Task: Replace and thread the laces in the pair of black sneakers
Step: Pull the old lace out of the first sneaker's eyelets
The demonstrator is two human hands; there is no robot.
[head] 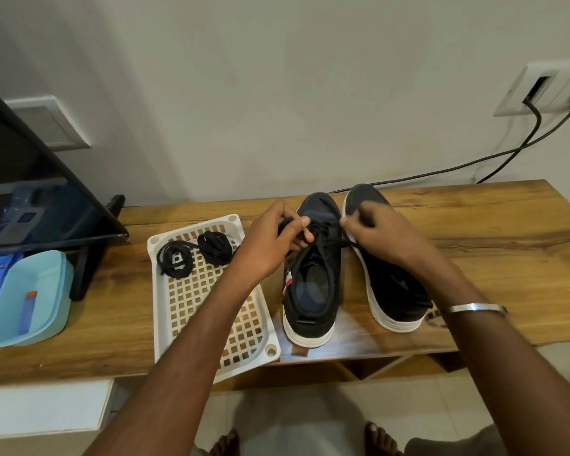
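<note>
Two black sneakers with white soles stand side by side on the wooden table (474, 258), toes away from me. The left sneaker (313, 284) has a black lace (323, 235) across its eyelets. My left hand (270, 245) pinches one end of that lace at the shoe's left side. My right hand (379, 235) pinches the other end over the right sneaker (392, 291), which lies partly under my forearm. Two coiled black laces (175, 258) (216, 246) rest in the far end of a white lattice tray (195, 311).
A light blue plastic box (30, 301) holding a small blue item sits at the left. A dark screen on a stand (46, 199) leans behind it. Black cables (474, 162) run from wall sockets down to the table's back edge. My bare feet show below the table.
</note>
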